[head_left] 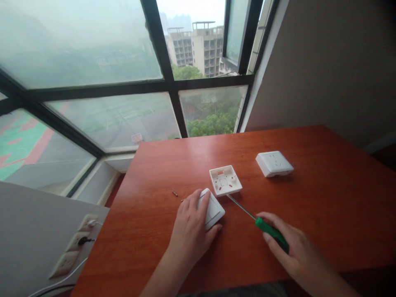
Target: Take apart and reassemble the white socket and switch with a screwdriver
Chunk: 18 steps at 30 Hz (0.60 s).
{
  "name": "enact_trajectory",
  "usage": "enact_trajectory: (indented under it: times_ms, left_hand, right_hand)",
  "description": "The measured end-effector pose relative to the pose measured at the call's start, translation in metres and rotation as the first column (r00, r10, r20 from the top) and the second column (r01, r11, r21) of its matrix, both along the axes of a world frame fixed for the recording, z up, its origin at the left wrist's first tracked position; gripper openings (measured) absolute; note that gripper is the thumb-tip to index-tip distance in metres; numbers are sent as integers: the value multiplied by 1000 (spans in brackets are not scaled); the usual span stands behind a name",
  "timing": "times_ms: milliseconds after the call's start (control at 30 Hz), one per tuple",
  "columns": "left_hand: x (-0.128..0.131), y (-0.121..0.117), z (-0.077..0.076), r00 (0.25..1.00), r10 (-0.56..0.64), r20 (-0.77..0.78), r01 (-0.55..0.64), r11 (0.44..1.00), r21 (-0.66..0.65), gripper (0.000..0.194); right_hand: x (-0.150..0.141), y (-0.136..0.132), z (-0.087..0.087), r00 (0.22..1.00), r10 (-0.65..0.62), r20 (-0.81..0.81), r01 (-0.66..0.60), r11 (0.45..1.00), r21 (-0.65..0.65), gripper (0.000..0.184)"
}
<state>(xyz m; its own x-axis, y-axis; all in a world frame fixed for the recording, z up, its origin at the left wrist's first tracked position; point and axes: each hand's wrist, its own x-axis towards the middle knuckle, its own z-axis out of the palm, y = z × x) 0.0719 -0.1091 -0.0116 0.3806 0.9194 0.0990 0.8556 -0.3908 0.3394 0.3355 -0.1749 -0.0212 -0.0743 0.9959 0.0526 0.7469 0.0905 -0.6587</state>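
My left hand (193, 220) is closed around a white wall switch panel (214, 211), fingers over its far side and thumb at the near edge. In my right hand (287, 239) is a screwdriver (272, 234) with a green handle and a thin metal shaft. Its tip lies close to the near edge of an open white mounting box (225, 181); whether they touch I cannot tell. The box stands with its hollow side up, just beyond the panel. A small screw (175, 193) lies left of my left hand, and another is partly hidden by my fingers.
A white socket (274, 163) on its box sits at the back right of the reddish wooden table (315, 198). Dark-framed windows (173, 84) rise behind the table. Wall outlets (76, 241) with plugged-in cables are low on the left.
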Motion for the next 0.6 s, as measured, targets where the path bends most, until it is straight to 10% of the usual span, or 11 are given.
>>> enact_trajectory:
  times_ms: [600]
  left_hand:
    - [-2, 7, -3, 1000, -13, 1, 13, 998, 60, 66]
  right_hand:
    - [-14, -40, -18, 927, 118, 357, -221, 939, 263, 32]
